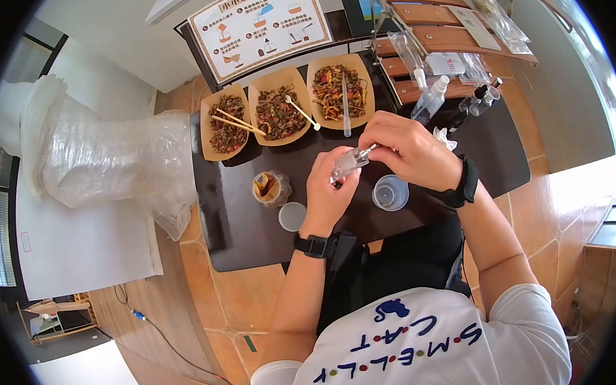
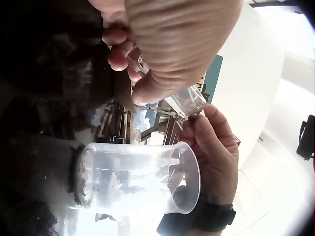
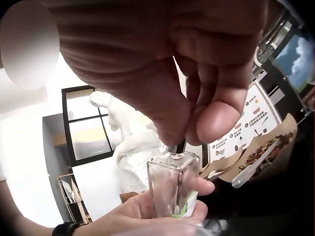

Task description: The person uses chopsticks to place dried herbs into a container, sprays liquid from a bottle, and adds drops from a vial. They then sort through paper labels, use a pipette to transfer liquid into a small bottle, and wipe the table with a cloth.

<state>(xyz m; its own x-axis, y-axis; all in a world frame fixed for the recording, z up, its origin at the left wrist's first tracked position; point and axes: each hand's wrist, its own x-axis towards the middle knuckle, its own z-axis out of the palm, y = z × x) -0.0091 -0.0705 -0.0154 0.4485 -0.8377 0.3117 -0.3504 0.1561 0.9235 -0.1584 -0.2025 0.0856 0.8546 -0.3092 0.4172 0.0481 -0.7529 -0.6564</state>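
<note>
A small clear glass bottle (image 1: 349,164) is held tilted above the dark table (image 1: 241,245). My left hand (image 1: 327,191) grips the body of the bottle (image 3: 172,182), which has a white and green label low on one side. My right hand (image 1: 407,149) pinches the silvery neck piece at the bottle's top between thumb and fingers; in the right wrist view the fingertips hide most of that piece. Just below the hands stands a clear plastic cup (image 1: 391,193), seen large in the left wrist view as a cup (image 2: 138,178) near both hands.
Three paper trays (image 1: 255,91) of dried mix line the back, with chopsticks (image 1: 238,121), a white spoon (image 1: 304,113) and a dropper (image 1: 346,107). A jar (image 1: 282,187) and white lid (image 1: 292,217) sit left. Bottles (image 1: 431,99) and a wooden rack (image 1: 439,39) stand right.
</note>
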